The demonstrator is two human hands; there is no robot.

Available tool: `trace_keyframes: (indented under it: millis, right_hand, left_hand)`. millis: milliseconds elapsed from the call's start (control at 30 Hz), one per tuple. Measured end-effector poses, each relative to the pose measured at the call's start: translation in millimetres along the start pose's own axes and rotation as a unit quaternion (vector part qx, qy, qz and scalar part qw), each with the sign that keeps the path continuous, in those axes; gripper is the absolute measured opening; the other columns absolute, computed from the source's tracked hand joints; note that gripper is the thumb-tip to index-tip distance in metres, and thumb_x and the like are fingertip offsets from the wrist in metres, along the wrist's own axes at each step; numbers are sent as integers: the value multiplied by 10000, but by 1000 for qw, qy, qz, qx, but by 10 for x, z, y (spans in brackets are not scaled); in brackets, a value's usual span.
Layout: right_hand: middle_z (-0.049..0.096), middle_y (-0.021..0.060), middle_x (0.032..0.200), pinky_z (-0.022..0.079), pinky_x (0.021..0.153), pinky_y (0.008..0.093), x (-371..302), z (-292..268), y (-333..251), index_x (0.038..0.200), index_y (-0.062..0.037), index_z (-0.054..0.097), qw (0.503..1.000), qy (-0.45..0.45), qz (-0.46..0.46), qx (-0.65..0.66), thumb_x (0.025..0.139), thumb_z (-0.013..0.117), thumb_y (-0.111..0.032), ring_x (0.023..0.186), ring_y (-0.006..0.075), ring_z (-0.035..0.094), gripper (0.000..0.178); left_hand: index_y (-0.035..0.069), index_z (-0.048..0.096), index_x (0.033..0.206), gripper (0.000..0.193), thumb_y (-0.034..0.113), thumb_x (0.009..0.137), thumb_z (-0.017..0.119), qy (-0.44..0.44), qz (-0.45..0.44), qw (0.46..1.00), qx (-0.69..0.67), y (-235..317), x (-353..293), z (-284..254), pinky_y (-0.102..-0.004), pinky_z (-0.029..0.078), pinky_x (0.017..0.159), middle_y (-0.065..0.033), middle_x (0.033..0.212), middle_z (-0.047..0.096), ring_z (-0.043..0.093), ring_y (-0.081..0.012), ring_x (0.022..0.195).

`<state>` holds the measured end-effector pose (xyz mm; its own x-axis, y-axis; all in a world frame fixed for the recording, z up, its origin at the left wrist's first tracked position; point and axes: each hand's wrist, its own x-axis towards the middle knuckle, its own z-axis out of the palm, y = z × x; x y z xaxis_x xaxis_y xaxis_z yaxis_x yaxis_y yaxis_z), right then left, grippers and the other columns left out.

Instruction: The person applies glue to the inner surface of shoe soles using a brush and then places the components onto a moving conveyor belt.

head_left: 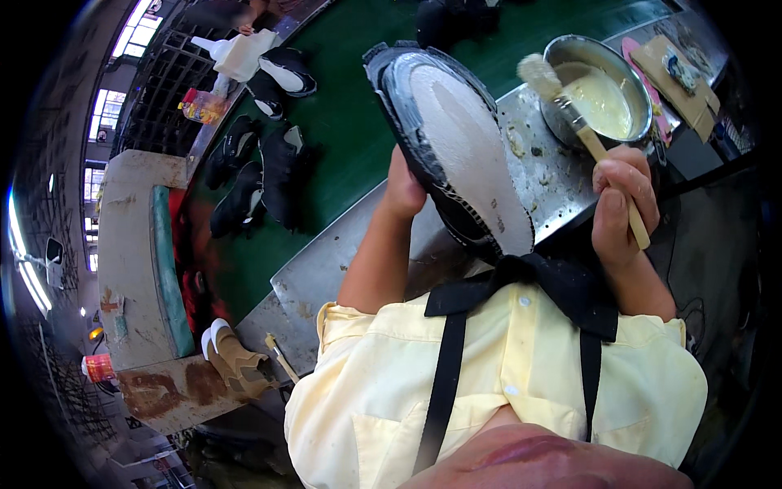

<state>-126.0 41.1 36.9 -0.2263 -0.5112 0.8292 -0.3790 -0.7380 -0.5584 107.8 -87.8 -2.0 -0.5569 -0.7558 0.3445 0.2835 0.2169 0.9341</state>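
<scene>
My left hand [403, 186] is closed on a black shoe upper [460, 216], gripping it from its left side, with most of the fingers hidden behind it. The upper's underside faces me, showing a pale, whitish sole board [456, 122] with a grey, wet-looking edge around it. In my right hand [626, 200] is a flat wooden-handled brush [590, 140], its fingers wrapped round the handle. The cream-coated bristles point up and left, in the air beside the shoe upper and apart from it. Behind the brush stands a metal pot [645, 90] holding creamy white liquid.
The pot sits on a stained metal ledge [521, 151] along a green conveyor belt [342, 106]. Several black shoe uppers [281, 167] lie on the belt. A white bottle [248, 55], cardboard [672, 77], a second brush [281, 357] and beige shoe pieces [236, 359] are around the edges.
</scene>
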Motion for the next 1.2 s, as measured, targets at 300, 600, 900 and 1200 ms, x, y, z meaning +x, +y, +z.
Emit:
trace_keyframes:
  millis: [300,600,900,1200]
  right_hand:
    - [559,106,809,422,629,257,-151,132,159,966,18,597,998,-26,-13,-48,839,523,-25,689,160,514,152]
    - [537,77,768,402,583,235,-640,-121,353,921,18,604,990,-22,132,-47,861,494,-44,638,132,497,140]
    - [542,76,811,414,605,237,-793,-76,760,939,15,596,986,29,161,-9,882,470,-66,662,128,495,161]
    - [532,102,790,409,610,261,-849,-107,815,924,21,589,995,-15,97,-14,876,489,-110,657,152,488,172]
  left_hand:
    - [-8,413,1230,929,520,568,796,123,-32,991,-46,-46,-59,-193,-330,395,920,-85,1131,532,510,-193,1055]
    - [90,557,1151,514,408,764,672,438,-24,876,-203,117,32,-764,-390,407,955,-65,1168,573,532,-241,1070]
    - [162,417,1328,790,717,780,284,506,36,734,-451,-265,446,-1287,-557,284,1019,-130,1347,417,367,-362,1245]
    - [107,170,1416,1028,730,688,544,749,-75,538,-379,-813,944,-1268,-455,419,963,-109,1456,190,321,-313,1271]
